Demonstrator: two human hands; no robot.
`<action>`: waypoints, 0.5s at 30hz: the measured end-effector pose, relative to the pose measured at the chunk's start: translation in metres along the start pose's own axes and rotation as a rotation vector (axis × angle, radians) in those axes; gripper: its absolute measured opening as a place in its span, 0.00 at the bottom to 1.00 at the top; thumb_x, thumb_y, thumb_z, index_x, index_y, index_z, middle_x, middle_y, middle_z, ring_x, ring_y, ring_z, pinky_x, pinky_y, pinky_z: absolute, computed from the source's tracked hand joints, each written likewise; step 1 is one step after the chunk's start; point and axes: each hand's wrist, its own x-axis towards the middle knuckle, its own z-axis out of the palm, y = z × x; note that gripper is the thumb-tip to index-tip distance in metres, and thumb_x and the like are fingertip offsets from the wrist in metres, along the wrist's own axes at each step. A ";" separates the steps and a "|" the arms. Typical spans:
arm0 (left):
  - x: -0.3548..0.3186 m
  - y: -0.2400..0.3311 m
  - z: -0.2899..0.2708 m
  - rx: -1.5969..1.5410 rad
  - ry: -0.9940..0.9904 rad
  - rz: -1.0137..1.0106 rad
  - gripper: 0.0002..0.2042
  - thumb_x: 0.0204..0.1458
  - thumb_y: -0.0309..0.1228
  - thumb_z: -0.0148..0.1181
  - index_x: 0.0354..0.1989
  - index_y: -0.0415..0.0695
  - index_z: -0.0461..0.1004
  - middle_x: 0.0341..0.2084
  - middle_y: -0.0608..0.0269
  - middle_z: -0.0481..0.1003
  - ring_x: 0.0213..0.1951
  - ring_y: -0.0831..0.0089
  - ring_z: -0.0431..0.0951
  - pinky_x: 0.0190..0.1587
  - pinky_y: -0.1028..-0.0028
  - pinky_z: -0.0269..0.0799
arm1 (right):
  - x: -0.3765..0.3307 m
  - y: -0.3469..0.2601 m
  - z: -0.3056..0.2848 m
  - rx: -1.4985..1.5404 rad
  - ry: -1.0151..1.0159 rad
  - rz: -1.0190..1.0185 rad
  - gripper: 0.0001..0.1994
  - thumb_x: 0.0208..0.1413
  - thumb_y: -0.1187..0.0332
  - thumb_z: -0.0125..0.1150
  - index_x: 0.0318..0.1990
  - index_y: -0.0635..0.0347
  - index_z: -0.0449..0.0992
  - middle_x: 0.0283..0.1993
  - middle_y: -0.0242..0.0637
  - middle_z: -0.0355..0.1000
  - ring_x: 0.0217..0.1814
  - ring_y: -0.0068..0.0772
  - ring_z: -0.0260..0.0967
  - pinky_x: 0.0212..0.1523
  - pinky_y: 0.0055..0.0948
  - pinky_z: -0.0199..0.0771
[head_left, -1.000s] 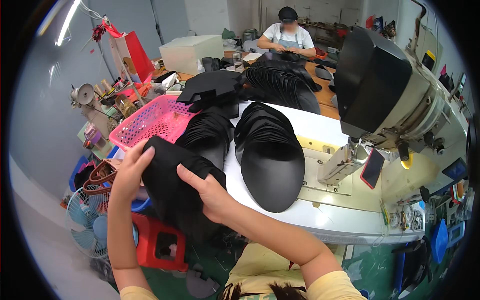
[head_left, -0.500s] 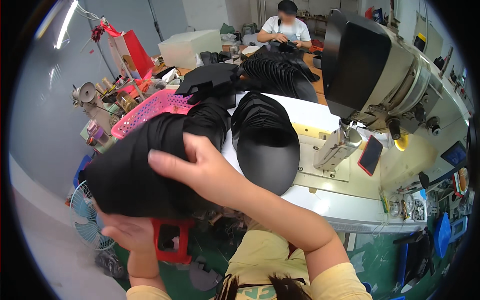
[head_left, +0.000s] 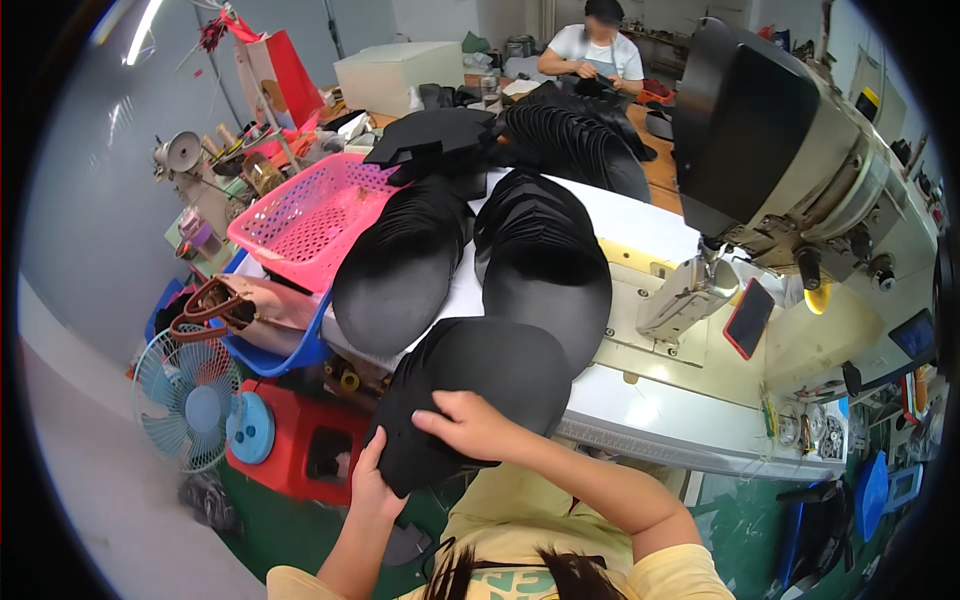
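A thick stack of black rounded sheet pieces [head_left: 505, 375] is held in front of me, at the table's front edge. My left hand [head_left: 372, 482] is closed on its lower left end, thumb along the side and the other fingers hidden beneath. Across the upper face lies my right hand [head_left: 468, 425], thumb and fingers gripping the layers. Just beyond, two more stacks of the same black pieces rest on the white table: the left stack [head_left: 395, 290] and the right stack [head_left: 550, 285]. My held stack overlaps the near end of the right one.
At right stands a sewing machine [head_left: 690, 300] with a phone [head_left: 749, 314] on its bed. A pink basket [head_left: 310, 225] sits left, above a blue bin [head_left: 310, 345] holding a handbag [head_left: 270, 305]. A fan [head_left: 200, 405] and red stool [head_left: 290, 430] are below. A co-worker [head_left: 597, 55] sits opposite.
Both hands have brought the black stack from the left down and rightward, close in front of me. The left table stack, the handbag and the blue bin have come into sight.
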 end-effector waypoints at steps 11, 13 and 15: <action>-0.024 -0.012 0.040 -0.049 -0.030 0.105 0.30 0.61 0.54 0.40 0.60 0.40 0.64 0.54 0.54 0.71 0.54 0.61 0.72 0.59 0.63 0.66 | -0.034 -0.037 0.011 -0.107 -0.046 -0.010 0.33 0.44 0.47 0.69 0.35 0.75 0.65 0.25 0.60 0.70 0.30 0.59 0.73 0.30 0.42 0.72; -0.025 -0.005 0.040 -0.148 -0.072 0.037 0.32 0.61 0.56 0.38 0.57 0.39 0.66 0.52 0.54 0.72 0.52 0.61 0.74 0.57 0.63 0.68 | -0.039 -0.044 0.008 -0.123 -0.095 -0.012 0.32 0.44 0.47 0.70 0.34 0.74 0.65 0.24 0.58 0.70 0.27 0.59 0.72 0.29 0.43 0.72; -0.024 0.002 0.046 -0.156 -0.036 -0.005 0.32 0.61 0.57 0.38 0.54 0.39 0.69 0.48 0.55 0.75 0.48 0.61 0.76 0.54 0.63 0.71 | -0.043 -0.055 -0.002 -0.198 -0.138 0.022 0.33 0.44 0.45 0.68 0.34 0.73 0.65 0.23 0.57 0.70 0.26 0.58 0.72 0.28 0.43 0.72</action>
